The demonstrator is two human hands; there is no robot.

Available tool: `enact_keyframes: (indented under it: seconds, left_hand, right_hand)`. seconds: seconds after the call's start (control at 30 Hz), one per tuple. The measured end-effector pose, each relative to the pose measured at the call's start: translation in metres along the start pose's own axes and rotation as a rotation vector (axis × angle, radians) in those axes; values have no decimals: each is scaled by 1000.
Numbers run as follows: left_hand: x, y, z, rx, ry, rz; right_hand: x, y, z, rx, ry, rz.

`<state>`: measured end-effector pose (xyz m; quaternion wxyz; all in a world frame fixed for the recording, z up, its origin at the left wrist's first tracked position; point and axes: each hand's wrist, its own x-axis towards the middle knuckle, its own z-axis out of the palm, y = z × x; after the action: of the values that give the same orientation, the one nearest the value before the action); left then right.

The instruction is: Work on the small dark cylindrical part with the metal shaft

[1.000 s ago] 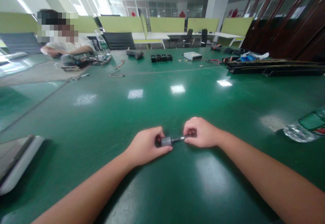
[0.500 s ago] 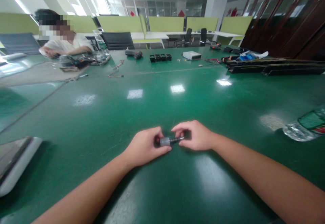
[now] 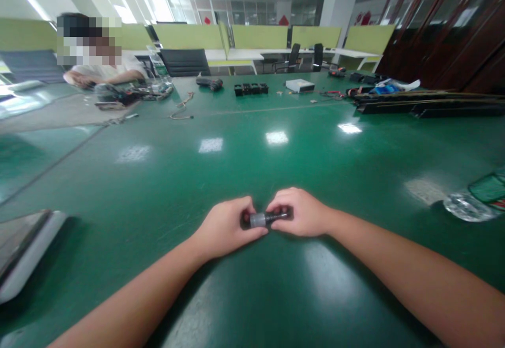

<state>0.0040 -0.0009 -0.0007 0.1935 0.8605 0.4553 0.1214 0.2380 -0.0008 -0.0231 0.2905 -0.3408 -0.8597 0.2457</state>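
Note:
Low over the green table (image 3: 252, 163), a small dark cylinder (image 3: 258, 220) with a grey band lies sideways between my two hands. My left hand (image 3: 231, 226) is closed around its thicker end, thumb along the near side. On the other side, my right hand (image 3: 302, 212) curls its fingers around the thinner, ribbed black end, with the thumb below. A shiny spot shows on that thin end. The exact kind of the cylinder is too small and blurred to tell.
A clear plastic bottle (image 3: 473, 200) lies at the right edge. A flat, grey-edged object (image 3: 29, 248) is at the left. Across the table are black blocks (image 3: 251, 89), a white box (image 3: 300, 85), long black bars (image 3: 426, 105) and a seated person (image 3: 106, 66).
My right hand has shifted slightly left and closed in around the thin end of the cylinder. My left hand keeps its hold almost unmoved.

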Motion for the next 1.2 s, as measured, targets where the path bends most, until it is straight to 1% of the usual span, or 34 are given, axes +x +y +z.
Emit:
enact_keyframes:
  seconds: [0.47,1.2]
  left_hand:
    - [0,3,3,23,30,-7]
    - [-1,3,1,22,3,-10]
  right_hand:
    - [1,-1,0,-4,-4,-60]
    - [1,-1,-3,10,-29,-33]
